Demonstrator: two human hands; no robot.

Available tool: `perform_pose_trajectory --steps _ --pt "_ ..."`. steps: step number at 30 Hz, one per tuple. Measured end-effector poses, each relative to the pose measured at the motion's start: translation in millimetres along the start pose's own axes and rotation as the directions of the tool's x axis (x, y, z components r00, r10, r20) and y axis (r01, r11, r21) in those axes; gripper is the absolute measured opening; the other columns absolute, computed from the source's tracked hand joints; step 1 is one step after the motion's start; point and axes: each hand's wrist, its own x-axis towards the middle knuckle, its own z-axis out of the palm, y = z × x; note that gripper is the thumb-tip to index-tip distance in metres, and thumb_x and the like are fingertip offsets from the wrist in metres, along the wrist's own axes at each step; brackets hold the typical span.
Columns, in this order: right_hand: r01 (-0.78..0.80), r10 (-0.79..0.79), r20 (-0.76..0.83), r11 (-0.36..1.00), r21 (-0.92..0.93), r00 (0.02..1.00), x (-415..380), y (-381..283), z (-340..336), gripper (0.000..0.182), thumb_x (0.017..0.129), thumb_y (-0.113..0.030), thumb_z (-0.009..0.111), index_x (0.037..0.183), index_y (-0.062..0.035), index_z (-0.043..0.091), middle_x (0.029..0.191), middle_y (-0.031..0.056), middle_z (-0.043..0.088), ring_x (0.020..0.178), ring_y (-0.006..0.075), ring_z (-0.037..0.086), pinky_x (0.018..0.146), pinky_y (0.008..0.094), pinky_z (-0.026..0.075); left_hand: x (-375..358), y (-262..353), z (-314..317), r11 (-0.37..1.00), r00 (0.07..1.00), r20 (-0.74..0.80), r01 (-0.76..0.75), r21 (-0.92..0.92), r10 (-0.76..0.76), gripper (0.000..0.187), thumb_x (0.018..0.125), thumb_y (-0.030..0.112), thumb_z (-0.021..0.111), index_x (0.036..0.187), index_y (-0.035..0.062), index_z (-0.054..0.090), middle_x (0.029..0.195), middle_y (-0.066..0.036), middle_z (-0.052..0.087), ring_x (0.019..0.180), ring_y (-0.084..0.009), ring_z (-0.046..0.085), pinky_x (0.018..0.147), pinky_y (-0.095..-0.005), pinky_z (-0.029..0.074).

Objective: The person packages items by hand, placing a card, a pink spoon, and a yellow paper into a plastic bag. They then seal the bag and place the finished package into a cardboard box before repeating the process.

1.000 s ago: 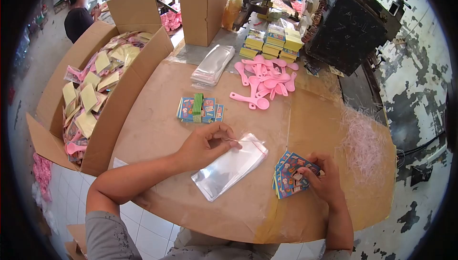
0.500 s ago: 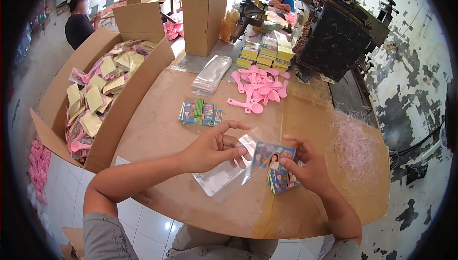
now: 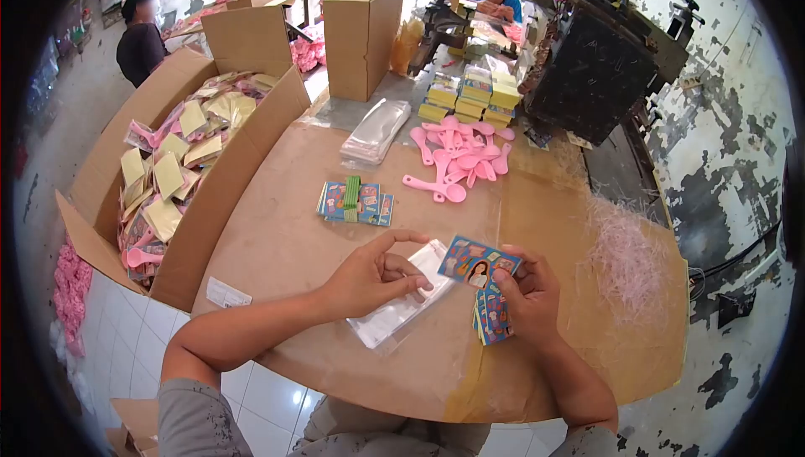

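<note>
My right hand (image 3: 530, 293) pinches a blue printed card (image 3: 471, 262) between thumb and fingers, tilted over the table. Just beneath it lies a small stack of similar cards (image 3: 491, 319), partly hidden by the hand. My left hand (image 3: 379, 271) hovers at the upper end of a pile of clear plastic bags (image 3: 387, 323), index finger stretched out and thumb apart from it, with nothing clearly held. Whether its fingertips touch the top bag is hard to see. Beyond my hands lies a bundle of cards (image 3: 369, 203) with a green band (image 3: 351, 194).
Pink plastic spoons (image 3: 465, 155) lie heaped near stacks of cards (image 3: 470, 92). More clear bags (image 3: 375, 132) sit further back. A large carton (image 3: 226, 197) of packed pieces stands left; plastic shreds (image 3: 625, 260) and a dark machine (image 3: 587, 67) are right. Two people work beyond.
The card in my right hand has tilted and turned slightly. The clear plastic raised between my hands now lies lower. My left hand has shifted slightly down, its fingers a little looser.
</note>
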Motion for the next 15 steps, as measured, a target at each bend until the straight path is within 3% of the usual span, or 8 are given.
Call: perform_pose_trajectory --steps 5,7,11,13,15 --pt "0.005 0.021 0.154 0.985 -0.171 0.988 -4 11 -6 0.046 0.096 0.001 0.072 0.139 -0.0027 0.058 0.105 0.0046 0.069 0.090 0.0081 0.064 0.077 0.0244 0.051 -1 -5 -1 0.999 0.999 0.024 -0.041 -0.027 0.042 0.058 0.101 0.002 0.067 0.151 0.0024 0.037 0.104 -0.015 0.076 0.097 -0.0160 0.074 0.085 -0.0294 0.060" --pt "0.012 0.029 0.201 0.979 -0.201 0.979 -2 7 -4 0.046 0.095 0.001 0.073 0.139 -0.0027 0.060 0.101 0.0036 0.070 0.085 0.0071 0.063 0.073 0.0232 0.051 -3 -4 0 0.996 0.998 0.042 -0.056 0.062 0.053 0.057 0.102 0.003 0.066 0.151 0.0036 0.037 0.105 -0.014 0.077 0.097 -0.0153 0.074 0.085 -0.0288 0.060" --pt "-0.077 0.084 0.100 0.995 -0.066 0.992 -4 -7 12 0.032 0.094 -0.002 0.076 0.125 -0.0013 0.068 0.094 0.0017 0.070 0.078 0.0051 0.061 0.066 0.0218 0.048 -7 5 3 0.963 0.996 0.077 -0.064 0.263 0.045 0.056 0.101 0.003 0.067 0.151 0.0038 0.040 0.107 -0.016 0.076 0.101 -0.0167 0.074 0.087 -0.0302 0.059" --pt "-0.067 0.066 0.018 0.996 0.053 0.998 -4 -6 20 0.026 0.093 -0.002 0.078 0.119 -0.0013 0.070 0.092 0.0007 0.070 0.075 0.0045 0.060 0.063 0.0212 0.047 -9 7 8 0.963 0.997 0.078 -0.041 0.267 0.020 0.056 0.101 0.003 0.067 0.151 0.0042 0.040 0.108 -0.017 0.077 0.100 -0.0161 0.073 0.087 -0.0302 0.059" --pt "-0.073 0.073 0.080 0.997 -0.004 0.994 -9 3 16 0.023 0.093 -0.004 0.078 0.115 -0.0018 0.071 0.092 0.0024 0.070 0.076 0.0065 0.062 0.064 0.0228 0.047 -10 6 12 0.963 0.996 0.087 -0.034 0.267 0.011 0.056 0.102 0.004 0.067 0.151 0.0045 0.040 0.108 -0.016 0.077 0.099 -0.0152 0.073 0.087 -0.0301 0.059"
